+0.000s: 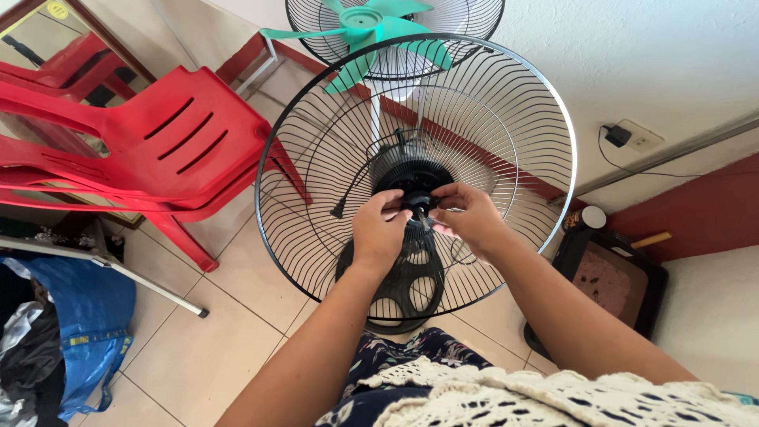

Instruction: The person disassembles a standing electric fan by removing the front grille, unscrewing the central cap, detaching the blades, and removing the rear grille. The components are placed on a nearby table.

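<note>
Fan guard (506,134), a round black wire cage with a pale rim, stands upright in the middle of the scene, and both hands meet at its black hub (414,183). Left hand (378,232) curls its fingers (390,207) together around the left side of the small knob (418,202) on the hub, pinching it. Right hand (473,217) comes in from the right, thumb and fingertips closed on the same knob, the other fingers bent loosely. Below the hub the round black base (405,289) with its large holes shows through the wires, resting on the tiled floor (205,348). Beyond the guard, farther off, a second fan with green blades (365,30) stands against the wall. To the left sit stacked red plastic chairs (158,134), and at the near left a blue bag (87,316) lies open with dark and pale plastic bags bunched beside it; what is inside the blue bag cannot be told. On the right, near the wall, a dark box-like tray (613,281) sits on the floor with a brownish panel on top, a white-capped bottle (587,218) just behind it, and a plug (617,135) sits in the wall socket above.
</note>
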